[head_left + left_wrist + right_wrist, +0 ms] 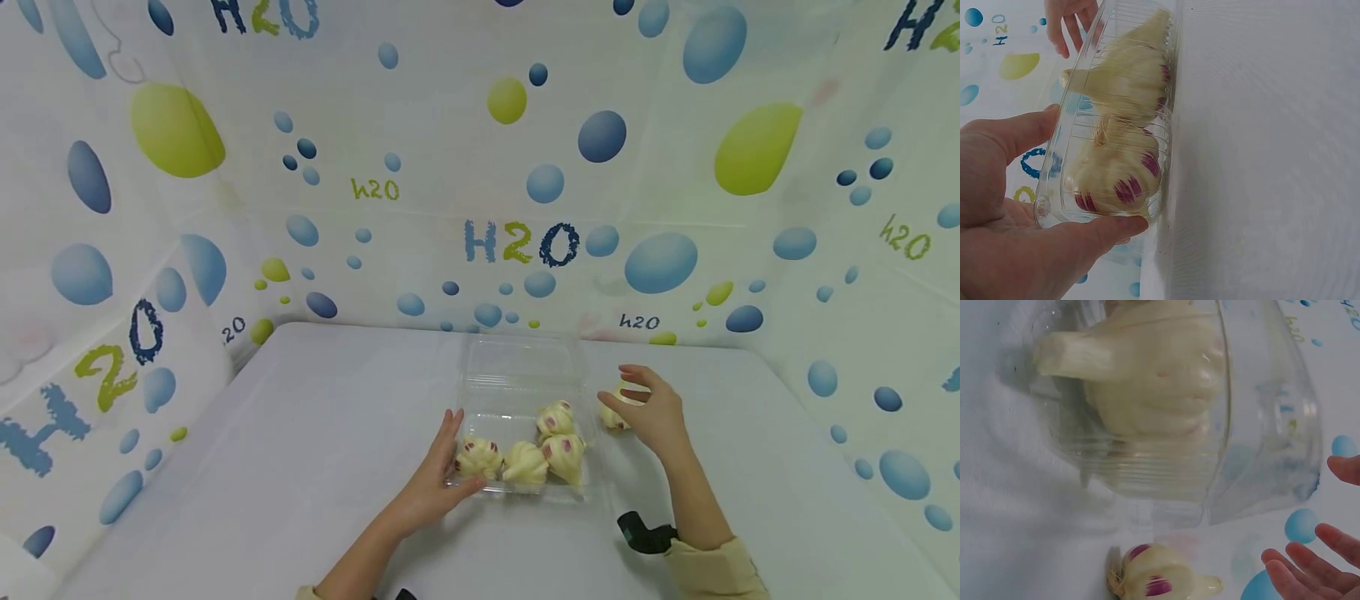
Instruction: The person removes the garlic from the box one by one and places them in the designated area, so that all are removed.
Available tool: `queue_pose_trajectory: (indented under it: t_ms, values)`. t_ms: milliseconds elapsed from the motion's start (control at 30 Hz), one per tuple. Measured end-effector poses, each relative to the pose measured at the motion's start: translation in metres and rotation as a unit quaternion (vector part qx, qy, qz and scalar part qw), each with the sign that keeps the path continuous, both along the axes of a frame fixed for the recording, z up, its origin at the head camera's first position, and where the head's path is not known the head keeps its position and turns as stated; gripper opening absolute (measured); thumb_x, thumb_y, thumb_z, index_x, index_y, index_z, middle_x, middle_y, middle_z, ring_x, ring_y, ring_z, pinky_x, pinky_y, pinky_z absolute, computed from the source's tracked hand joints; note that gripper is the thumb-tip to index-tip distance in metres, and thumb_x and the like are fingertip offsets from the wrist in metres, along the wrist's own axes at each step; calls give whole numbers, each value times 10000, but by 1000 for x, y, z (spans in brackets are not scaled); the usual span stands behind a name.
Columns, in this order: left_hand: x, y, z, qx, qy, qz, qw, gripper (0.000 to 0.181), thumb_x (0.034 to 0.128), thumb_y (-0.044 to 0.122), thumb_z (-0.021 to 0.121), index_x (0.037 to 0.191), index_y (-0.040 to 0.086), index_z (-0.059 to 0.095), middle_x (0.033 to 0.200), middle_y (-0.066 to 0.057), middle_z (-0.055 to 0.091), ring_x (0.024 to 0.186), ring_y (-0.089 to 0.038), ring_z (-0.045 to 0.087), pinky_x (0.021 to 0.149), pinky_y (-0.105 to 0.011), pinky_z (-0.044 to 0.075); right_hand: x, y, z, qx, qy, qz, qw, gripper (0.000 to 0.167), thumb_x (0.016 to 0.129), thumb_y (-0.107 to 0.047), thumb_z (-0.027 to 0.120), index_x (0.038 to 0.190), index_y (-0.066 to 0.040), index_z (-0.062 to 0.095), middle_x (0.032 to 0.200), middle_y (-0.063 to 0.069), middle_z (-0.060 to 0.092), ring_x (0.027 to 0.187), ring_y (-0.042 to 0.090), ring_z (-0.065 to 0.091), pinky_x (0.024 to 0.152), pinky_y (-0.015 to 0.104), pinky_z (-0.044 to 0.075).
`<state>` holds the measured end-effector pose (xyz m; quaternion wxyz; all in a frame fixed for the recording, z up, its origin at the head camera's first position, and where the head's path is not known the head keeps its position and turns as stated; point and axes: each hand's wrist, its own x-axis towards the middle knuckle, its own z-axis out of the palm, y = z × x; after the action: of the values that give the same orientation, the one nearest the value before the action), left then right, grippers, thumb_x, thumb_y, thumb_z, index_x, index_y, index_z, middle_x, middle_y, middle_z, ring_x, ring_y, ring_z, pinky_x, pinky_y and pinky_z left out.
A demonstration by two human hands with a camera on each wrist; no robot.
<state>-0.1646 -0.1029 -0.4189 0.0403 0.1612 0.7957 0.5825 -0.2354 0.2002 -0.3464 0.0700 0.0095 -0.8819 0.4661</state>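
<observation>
A clear plastic clamshell box (491, 423) lies with its lid (521, 357) folded back. Several garlic bulbs (525, 465) with purple streaks sit in it, mostly along the near side and the right. My left hand (427, 493) grips the near left corner, its thumb along the front wall and its fingers along the side; the left wrist view shows garlic bulbs (1119, 169) behind that clear wall. Just right of the box, my right hand (658, 417) hovers by a loose garlic bulb (613, 418), fingers spread. In the right wrist view its fingers (1310, 565) stand apart from that garlic bulb (1163, 574).
A white-covered table (337, 433) spreads on both sides of the box. Behind it hangs a patterned sheet (450, 167) with blue and green drops. A black strap-like piece (645, 533) is at the right wrist.
</observation>
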Motion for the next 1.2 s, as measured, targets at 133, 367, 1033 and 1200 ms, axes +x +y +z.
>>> queue_pose_trajectory:
  t_ms: [133, 367, 1033, 1200]
  values:
    - [0, 0, 0, -15, 0, 5, 10000, 901, 850, 182, 661, 1481, 150, 18, 1502, -174, -130, 1330, -433, 92, 1009, -537, 262, 0, -7, -1, -81, -85, 51, 9999, 587, 785, -316, 723, 1262, -64, 492, 1263, 197, 503, 1107, 353, 528, 741, 377, 538]
    - [0, 0, 0, -34, 23, 0, 10000, 906, 849, 188, 663, 1481, 154, 15, 1503, -168, -130, 1333, -425, 95, 1008, -534, 269, -6, -16, -9, -205, -197, 192, 9994, 592, 771, -312, 736, 1257, -71, 497, 1263, 186, 503, 1099, 336, 538, 803, 399, 515]
    - [1, -1, 3, -12, 5, 18, 10000, 900, 843, 179, 669, 1482, 170, 35, 1503, -169, -129, 1325, -450, 104, 979, -577, 295, -11, -37, -24, -202, -233, 461, 9985, 541, 771, -249, 741, 1228, -50, 531, 1226, 211, 530, 1044, 341, 577, 824, 407, 504]
    - [1, -1, 4, -1, -8, 31, 10000, 899, 842, 181, 671, 1482, 181, 39, 1506, -160, -126, 1333, -431, 97, 988, -564, 292, -12, -42, -27, -70, -251, 534, 9982, 528, 774, -245, 736, 1221, -49, 536, 1220, 215, 535, 1043, 355, 574, 815, 420, 506]
